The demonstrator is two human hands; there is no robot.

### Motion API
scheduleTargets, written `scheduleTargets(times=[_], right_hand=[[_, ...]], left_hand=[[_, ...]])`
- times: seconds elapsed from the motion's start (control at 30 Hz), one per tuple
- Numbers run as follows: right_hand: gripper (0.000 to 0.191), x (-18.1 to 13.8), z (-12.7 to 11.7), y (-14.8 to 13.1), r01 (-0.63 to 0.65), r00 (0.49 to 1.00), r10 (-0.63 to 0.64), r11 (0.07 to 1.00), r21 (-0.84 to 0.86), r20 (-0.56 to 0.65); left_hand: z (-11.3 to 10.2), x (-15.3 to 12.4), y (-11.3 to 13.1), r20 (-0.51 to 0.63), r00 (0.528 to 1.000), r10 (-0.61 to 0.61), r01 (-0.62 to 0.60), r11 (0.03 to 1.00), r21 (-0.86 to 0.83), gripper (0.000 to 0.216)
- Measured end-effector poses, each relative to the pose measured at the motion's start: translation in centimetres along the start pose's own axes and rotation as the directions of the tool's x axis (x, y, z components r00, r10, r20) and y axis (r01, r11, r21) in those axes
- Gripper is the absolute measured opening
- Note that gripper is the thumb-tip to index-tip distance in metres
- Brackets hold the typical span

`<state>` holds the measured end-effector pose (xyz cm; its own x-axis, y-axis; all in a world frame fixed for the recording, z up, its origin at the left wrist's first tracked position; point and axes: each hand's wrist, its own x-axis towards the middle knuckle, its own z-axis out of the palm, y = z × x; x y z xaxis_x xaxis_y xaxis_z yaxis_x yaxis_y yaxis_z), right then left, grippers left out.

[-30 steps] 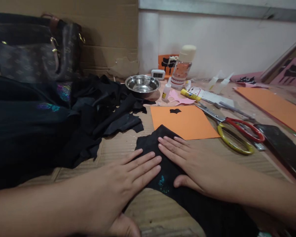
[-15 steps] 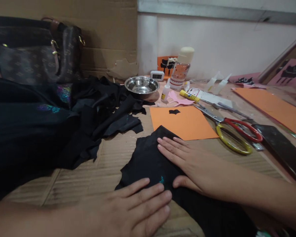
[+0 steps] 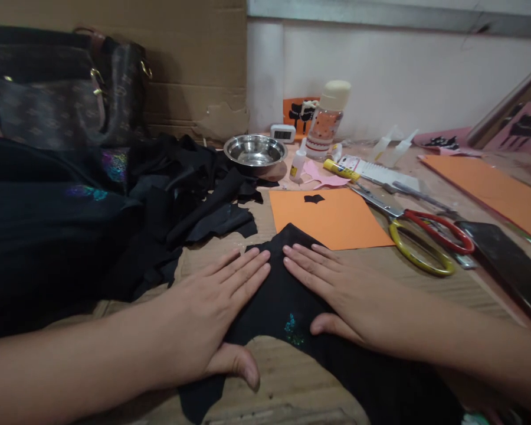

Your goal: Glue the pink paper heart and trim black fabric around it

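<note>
A piece of black fabric (image 3: 265, 313) with a small shiny teal print lies on the cardboard in front of me. My left hand (image 3: 216, 295) rests flat on its left part, fingers stretched out and thumb apart. Flat on the right part of the same fabric is my right hand (image 3: 336, 289), its fingers extended toward the fabric's far corner. That corner reaches the near edge of an orange sheet (image 3: 345, 221), on which a small black cutout (image 3: 314, 199) lies. Neither hand grips anything.
Scissors (image 3: 420, 230) with red and yellow handles lie at right, beside a dark phone (image 3: 504, 265). A heap of black fabric (image 3: 48, 236) covers the left. Behind stand a steel bowl (image 3: 254, 152), a small glue bottle (image 3: 298, 162) and a drink bottle (image 3: 325, 127).
My left hand has moved forward from the near edge and now lies flat on the fabric's left part. More of the teal print shows. My right hand has stayed in place.
</note>
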<state>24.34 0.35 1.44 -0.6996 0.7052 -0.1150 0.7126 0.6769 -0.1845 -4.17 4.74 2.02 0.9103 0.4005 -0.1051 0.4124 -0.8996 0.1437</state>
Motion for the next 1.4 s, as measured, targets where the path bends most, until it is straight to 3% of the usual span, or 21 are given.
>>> scheduleTargets(times=[0.3, 0.37, 0.47, 0.53, 0.67, 0.87, 0.93, 1.0, 1.13, 1.3, 1.4], right_hand=[[0.083, -0.1, 0.3, 0.2, 0.000, 1.000, 0.001, 0.999, 0.033, -0.018], [0.083, -0.1, 0.4, 0.1, 0.003, 1.000, -0.002, 0.999, 0.036, -0.031], [0.086, -0.1, 0.5, 0.2, 0.006, 0.999, -0.004, 0.999, 0.033, -0.049], [0.086, -0.2, 0.5, 0.3, 0.011, 0.998, -0.009, 0.999, 0.032, -0.055], [0.089, -0.3, 0.3, 1.0, -0.011, 0.997, 0.010, 1.000, -0.017, -0.074], [0.090, -0.2, -0.1, 1.6, -0.135, 0.989, 0.127, 0.984, -0.118, -0.074], [0.090, 0.0, -0.4, 1.2, -0.128, 0.987, 0.116, 0.986, -0.110, -0.109], [0.091, 0.1, -0.5, 0.4, -0.038, 0.991, 0.031, 0.998, -0.055, -0.130], [0.093, 0.5, -0.1, -1.2, 0.179, 0.984, -0.178, 0.968, 0.173, -0.022], [0.088, 0.3, -1.2, -1.1, 0.076, 0.995, -0.088, 0.979, 0.189, 0.055], [0.085, -1.9, -3.1, -0.6, 0.041, 0.993, -0.055, 0.989, 0.141, 0.102]], left_hand=[[0.8, 0.0, -1.8, -0.170, 0.978, -0.121, 0.138, 0.986, 0.092, 0.112], [0.5, -0.1, -1.3, -0.182, 0.980, -0.085, 0.099, 0.993, 0.067, 0.111], [0.0, -0.5, 0.1, -0.116, 0.986, 0.121, -0.124, 0.992, -0.013, 0.106], [-0.3, -0.8, 1.0, -0.055, 0.982, 0.179, -0.183, 0.981, -0.067, 0.099], [-0.4, -1.4, 2.1, 0.003, 0.990, 0.139, -0.139, 0.990, -0.024, 0.095], [0.1, -2.3, 2.8, -0.052, 0.994, 0.097, -0.087, 0.981, 0.173, 0.094], [0.3, -2.5, 2.8, -0.067, 0.993, 0.092, -0.078, 0.980, 0.184, 0.095], [0.3, -2.6, 2.7, -0.075, 0.993, 0.087, -0.073, 0.982, 0.174, 0.094], [0.2, -2.6, 2.7, -0.084, 0.993, 0.081, -0.067, 0.985, 0.159, 0.091], [0.1, -2.0, 3.1, -0.143, 0.985, 0.095, -0.067, 0.981, 0.184, 0.092], [0.2, -1.7, 3.1, -0.172, 0.982, 0.082, -0.044, 0.975, 0.217, 0.081]])
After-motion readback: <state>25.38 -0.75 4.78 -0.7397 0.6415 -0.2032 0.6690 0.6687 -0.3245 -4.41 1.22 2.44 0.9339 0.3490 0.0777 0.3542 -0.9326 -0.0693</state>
